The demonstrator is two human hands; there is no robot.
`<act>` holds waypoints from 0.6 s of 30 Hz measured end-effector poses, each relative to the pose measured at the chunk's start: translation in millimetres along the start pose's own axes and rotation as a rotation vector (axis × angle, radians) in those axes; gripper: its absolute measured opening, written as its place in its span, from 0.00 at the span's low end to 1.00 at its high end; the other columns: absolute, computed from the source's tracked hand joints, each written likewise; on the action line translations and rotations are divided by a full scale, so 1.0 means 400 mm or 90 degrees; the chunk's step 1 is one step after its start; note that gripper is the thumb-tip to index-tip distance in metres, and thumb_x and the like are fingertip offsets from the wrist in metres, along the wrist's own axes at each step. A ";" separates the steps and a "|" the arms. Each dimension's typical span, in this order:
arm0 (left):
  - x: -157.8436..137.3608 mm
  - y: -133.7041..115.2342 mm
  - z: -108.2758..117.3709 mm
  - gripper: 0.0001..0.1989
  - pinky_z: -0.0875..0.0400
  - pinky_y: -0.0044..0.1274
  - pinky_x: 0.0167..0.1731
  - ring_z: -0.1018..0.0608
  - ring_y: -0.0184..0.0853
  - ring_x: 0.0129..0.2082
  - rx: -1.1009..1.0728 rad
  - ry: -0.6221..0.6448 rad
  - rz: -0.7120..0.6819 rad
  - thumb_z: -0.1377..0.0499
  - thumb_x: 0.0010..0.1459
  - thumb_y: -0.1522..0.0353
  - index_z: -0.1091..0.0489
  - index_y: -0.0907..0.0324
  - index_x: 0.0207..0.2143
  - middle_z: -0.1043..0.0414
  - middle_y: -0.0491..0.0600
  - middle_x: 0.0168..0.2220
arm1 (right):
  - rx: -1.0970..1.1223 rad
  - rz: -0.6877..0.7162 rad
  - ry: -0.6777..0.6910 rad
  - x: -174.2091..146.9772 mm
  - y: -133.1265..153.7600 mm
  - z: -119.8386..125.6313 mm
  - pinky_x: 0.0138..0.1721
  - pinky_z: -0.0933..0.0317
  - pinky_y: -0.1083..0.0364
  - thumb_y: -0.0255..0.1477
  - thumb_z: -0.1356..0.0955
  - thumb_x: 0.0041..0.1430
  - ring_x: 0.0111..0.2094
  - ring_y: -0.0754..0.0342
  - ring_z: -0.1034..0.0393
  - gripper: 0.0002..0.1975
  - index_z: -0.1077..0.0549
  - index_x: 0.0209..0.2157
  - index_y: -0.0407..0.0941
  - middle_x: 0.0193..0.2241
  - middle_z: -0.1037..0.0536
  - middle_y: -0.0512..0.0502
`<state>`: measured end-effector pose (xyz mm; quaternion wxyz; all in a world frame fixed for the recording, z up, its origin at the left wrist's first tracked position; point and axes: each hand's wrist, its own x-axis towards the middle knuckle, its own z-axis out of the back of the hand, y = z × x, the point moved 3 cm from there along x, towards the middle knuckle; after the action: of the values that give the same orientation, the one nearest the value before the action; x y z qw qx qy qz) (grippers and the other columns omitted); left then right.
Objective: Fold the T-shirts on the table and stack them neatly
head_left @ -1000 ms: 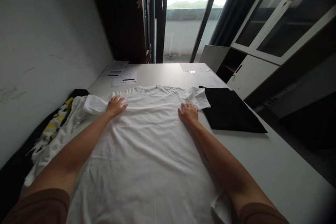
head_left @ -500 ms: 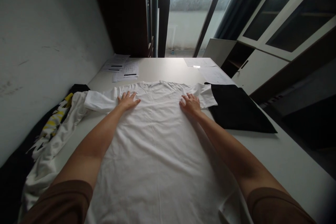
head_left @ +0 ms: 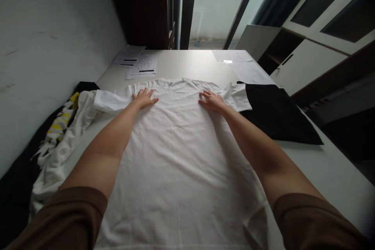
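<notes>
A white T-shirt (head_left: 175, 156) lies spread on the table, its neckline toward the far end and both short sleeves out to the sides. My left hand (head_left: 144, 98) rests flat on the shirt near the left shoulder, fingers spread. Near the opposite shoulder, my right hand (head_left: 211, 100) lies palm down on the cloth, fingers stretched and fairly close together. Small wrinkles run across the chest. At the lower right, the shirt's edge is creased. The right sleeve overlaps a folded black cloth (head_left: 284, 115).
Heaped clothes (head_left: 68, 129), white, black and yellow-patterned, lie along the left wall. Paper sheets (head_left: 142, 66) sit at the table's far left, more sheets (head_left: 249, 71) at the far right. The white table (head_left: 184, 62) reaches toward a glass door (head_left: 219, 8); a cabinet (head_left: 316, 62) stands at right.
The view has tipped downward, so the scene sits higher in the picture. My right hand has shifted slightly toward the neckline and turned more sideways. My left hand stays at the left shoulder.
</notes>
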<state>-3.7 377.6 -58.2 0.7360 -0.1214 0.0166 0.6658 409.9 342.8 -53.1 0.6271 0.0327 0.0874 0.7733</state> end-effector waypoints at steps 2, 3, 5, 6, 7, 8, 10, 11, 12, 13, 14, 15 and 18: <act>0.012 -0.001 -0.001 0.46 0.67 0.60 0.62 0.61 0.61 0.73 -0.002 -0.002 -0.001 0.54 0.60 0.37 0.57 0.45 0.74 0.69 0.54 0.76 | 0.005 -0.006 0.015 0.019 -0.010 0.001 0.65 0.57 0.25 0.49 0.38 0.69 0.71 0.35 0.56 0.32 0.40 0.68 0.51 0.72 0.48 0.42; 0.017 -0.003 -0.002 0.46 0.68 0.60 0.63 0.61 0.61 0.73 -0.002 -0.004 -0.002 0.55 0.61 0.37 0.57 0.46 0.74 0.69 0.54 0.76 | 0.006 -0.008 0.020 0.027 -0.015 0.000 0.64 0.58 0.25 0.49 0.38 0.69 0.71 0.35 0.56 0.32 0.40 0.69 0.51 0.73 0.49 0.42; 0.027 -0.006 -0.004 0.45 0.68 0.60 0.63 0.62 0.61 0.73 0.002 -0.010 -0.004 0.56 0.62 0.37 0.57 0.46 0.74 0.70 0.54 0.76 | 0.007 -0.014 0.027 0.040 -0.023 -0.003 0.64 0.59 0.24 0.50 0.38 0.69 0.72 0.34 0.58 0.33 0.41 0.69 0.50 0.73 0.50 0.41; 0.031 -0.007 -0.005 0.44 0.68 0.60 0.63 0.62 0.61 0.73 0.007 -0.012 -0.005 0.57 0.62 0.38 0.58 0.46 0.74 0.70 0.54 0.76 | 0.008 -0.016 0.028 0.046 -0.026 -0.005 0.64 0.60 0.24 0.50 0.39 0.69 0.72 0.34 0.58 0.34 0.42 0.70 0.50 0.73 0.51 0.41; 0.036 -0.007 -0.006 0.44 0.68 0.60 0.62 0.62 0.60 0.73 0.013 -0.012 -0.005 0.58 0.63 0.38 0.58 0.46 0.74 0.70 0.53 0.76 | 0.009 -0.016 0.028 0.051 -0.029 -0.006 0.64 0.61 0.23 0.50 0.39 0.69 0.72 0.34 0.59 0.34 0.42 0.70 0.50 0.73 0.51 0.40; 0.042 -0.007 -0.007 0.43 0.67 0.60 0.62 0.62 0.60 0.73 0.020 -0.010 -0.006 0.58 0.63 0.38 0.59 0.45 0.74 0.70 0.53 0.76 | 0.010 -0.014 0.028 0.056 -0.032 -0.008 0.64 0.62 0.23 0.51 0.39 0.69 0.72 0.34 0.59 0.35 0.43 0.70 0.49 0.73 0.52 0.39; 0.055 -0.005 -0.008 0.43 0.66 0.59 0.63 0.63 0.60 0.73 0.033 -0.005 -0.010 0.59 0.64 0.39 0.60 0.45 0.74 0.71 0.53 0.76 | 0.013 -0.008 0.027 0.065 -0.038 -0.010 0.64 0.64 0.22 0.52 0.39 0.68 0.72 0.34 0.59 0.36 0.44 0.70 0.48 0.73 0.53 0.37; 0.063 -0.003 -0.009 0.43 0.67 0.59 0.63 0.63 0.61 0.73 0.036 -0.004 -0.012 0.59 0.64 0.39 0.61 0.45 0.74 0.72 0.52 0.76 | 0.014 -0.006 0.026 0.070 -0.042 -0.012 0.63 0.65 0.22 0.53 0.40 0.68 0.72 0.33 0.59 0.37 0.44 0.70 0.48 0.73 0.53 0.36; 0.072 -0.002 -0.009 0.43 0.67 0.59 0.63 0.63 0.61 0.73 0.035 -0.005 -0.015 0.59 0.64 0.39 0.61 0.45 0.74 0.72 0.52 0.76 | 0.015 -0.004 0.025 0.076 -0.046 -0.014 0.63 0.66 0.22 0.54 0.40 0.68 0.72 0.33 0.59 0.37 0.44 0.70 0.48 0.73 0.53 0.36; 0.082 0.000 -0.009 0.43 0.68 0.60 0.62 0.63 0.61 0.73 0.032 -0.007 -0.018 0.59 0.64 0.39 0.61 0.46 0.75 0.72 0.53 0.76 | 0.016 -0.004 0.024 0.083 -0.049 -0.016 0.63 0.67 0.21 0.54 0.40 0.68 0.72 0.33 0.60 0.38 0.44 0.70 0.48 0.73 0.54 0.36; 0.092 0.001 -0.008 0.43 0.69 0.60 0.62 0.63 0.61 0.73 0.028 -0.009 -0.021 0.59 0.64 0.39 0.61 0.46 0.75 0.72 0.53 0.76 | 0.017 -0.005 0.023 0.091 -0.053 -0.019 0.63 0.67 0.21 0.55 0.41 0.68 0.72 0.33 0.60 0.38 0.44 0.70 0.48 0.73 0.54 0.36; 0.101 0.001 -0.008 0.43 0.70 0.60 0.62 0.63 0.61 0.73 0.024 -0.013 -0.024 0.58 0.65 0.40 0.60 0.47 0.75 0.71 0.54 0.76 | 0.017 -0.006 0.023 0.099 -0.057 -0.022 0.63 0.68 0.21 0.55 0.41 0.68 0.72 0.33 0.61 0.38 0.45 0.71 0.48 0.74 0.55 0.36; 0.121 0.000 -0.005 0.42 0.71 0.60 0.62 0.63 0.60 0.73 0.017 -0.021 -0.026 0.58 0.66 0.40 0.60 0.48 0.75 0.71 0.54 0.76 | 0.016 -0.013 0.024 0.123 -0.066 -0.035 0.62 0.71 0.20 0.54 0.42 0.68 0.72 0.32 0.63 0.39 0.47 0.72 0.47 0.74 0.57 0.35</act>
<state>2.2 424.4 -69.1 0.7511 -0.1009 0.0112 0.6524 422.7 394.9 -74.4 0.6324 0.0248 0.1091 0.7665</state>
